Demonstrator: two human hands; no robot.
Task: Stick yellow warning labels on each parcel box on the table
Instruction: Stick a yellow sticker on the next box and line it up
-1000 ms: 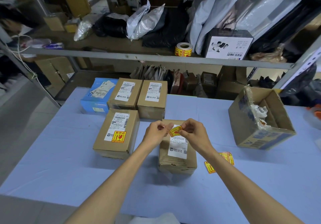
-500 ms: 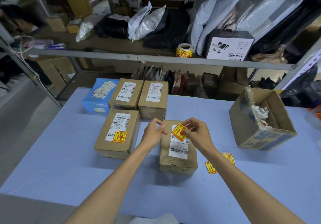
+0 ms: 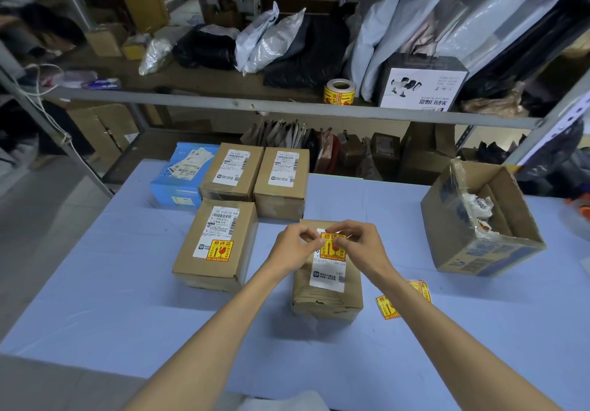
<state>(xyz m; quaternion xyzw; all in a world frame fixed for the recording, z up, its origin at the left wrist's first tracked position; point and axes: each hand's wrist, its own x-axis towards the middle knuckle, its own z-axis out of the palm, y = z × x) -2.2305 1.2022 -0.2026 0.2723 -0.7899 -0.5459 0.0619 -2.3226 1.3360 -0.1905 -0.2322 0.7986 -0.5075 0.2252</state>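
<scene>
A small brown parcel box (image 3: 327,295) stands in front of me with a white shipping slip on top. A yellow warning label (image 3: 332,248) lies over the upper part of that slip, and both my hands pinch it: my left hand (image 3: 295,247) at its left edge, my right hand (image 3: 359,246) at its right edge. To the left, another parcel box (image 3: 217,248) carries a yellow label stuck on its slip. Two brown boxes (image 3: 234,173) (image 3: 282,184) and a blue box (image 3: 180,174) stand behind, showing only white slips.
Spare yellow labels (image 3: 388,307) lie on the blue table (image 3: 127,299) right of the near box. An open carton (image 3: 479,219) with scraps sits at the right. A roll of yellow labels (image 3: 340,91) rests on the metal shelf behind.
The label went from held up between my fingertips to lying flat over the slip on the near box. My left hand came back onto it after letting go.
</scene>
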